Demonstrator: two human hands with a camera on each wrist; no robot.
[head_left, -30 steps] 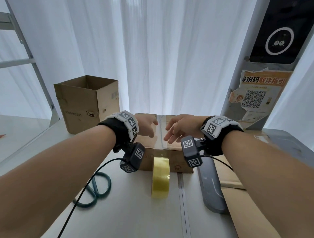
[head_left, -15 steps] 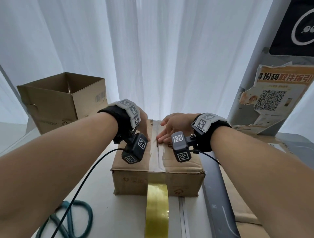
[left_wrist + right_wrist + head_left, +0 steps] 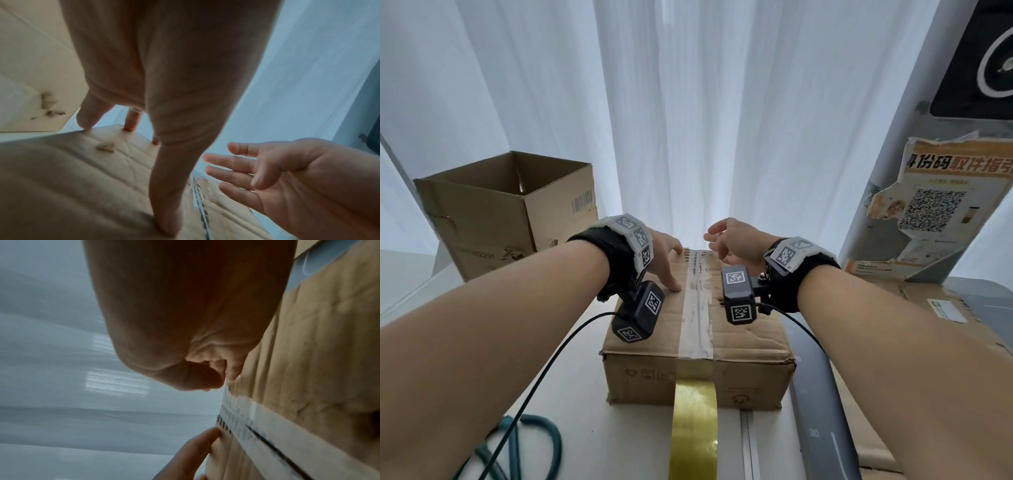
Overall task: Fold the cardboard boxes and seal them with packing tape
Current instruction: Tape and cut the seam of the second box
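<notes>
1. A closed cardboard box [image 3: 695, 329] sits on the white table [image 3: 592, 428] directly in front of the person, its top seam covered end to end by a strip of clear packing tape [image 3: 697, 308] that runs down over the near edge.

2. The left hand [image 3: 664, 260] rests on the box top just left of the taped seam, fingers spread and straight, fingertips [image 3: 131, 125] pressing the cardboard near the far edge and the thumb planted closer to the person.

3. The right hand [image 3: 732, 240] hovers above the far right part of the box top; seen from the left wrist camera its fingers are loosely extended and apart, gripping nothing. Whether any fingertip touches the cardboard cannot be told.

4. A roll of yellowish packing tape [image 3: 693, 428] stands on edge on the table, against the near face of the box and in line with the seam.

5. A second, open cardboard box [image 3: 510, 212] stands upright at the far left of the table, well apart from the sealed one.

6. Flattened cardboard [image 3: 935, 308] lies to the right, beside a grey machine base [image 3: 822, 411]; a teal cord [image 3: 534, 442] loops on the table at near left.

7. White curtains [image 3: 688, 120] hang behind the table, and a torn poster with a QR code [image 3: 935, 209] clings to a pillar at right.
</notes>
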